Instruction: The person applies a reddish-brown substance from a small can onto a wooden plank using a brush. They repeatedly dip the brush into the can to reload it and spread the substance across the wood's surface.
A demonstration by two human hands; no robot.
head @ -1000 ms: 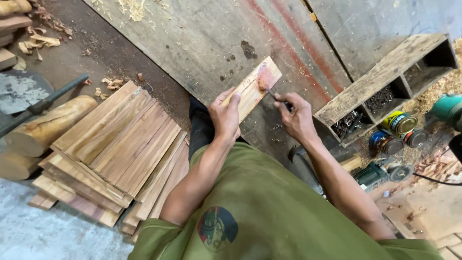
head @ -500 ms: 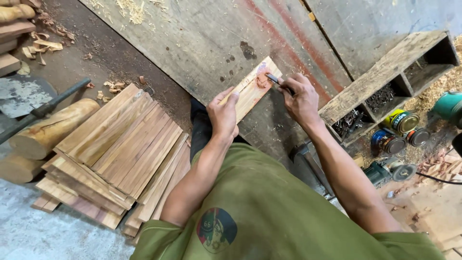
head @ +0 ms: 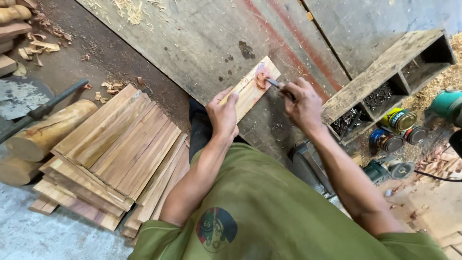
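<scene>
A short pale wooden plank (head: 251, 86) lies tilted on the grey work board (head: 192, 43). A reddish-brown blob of paste sits near its far end. My left hand (head: 223, 114) presses down on the plank's near end. My right hand (head: 303, 103) grips a small metal-bladed tool (head: 273, 83), and the tool's tip touches the paste on the plank. My arms come out of a green shirt.
A stack of similar planks (head: 115, 154) lies at the left, next to logs (head: 43, 132). A wooden compartment box (head: 385, 72) holding nails stands at the right, with small tins (head: 397, 127) and a teal power tool (head: 445, 103) beside it. Wood shavings litter the floor.
My right hand has shifted the tool's tip across the paste at the plank's far end. My left hand has stayed on the plank's near end.
</scene>
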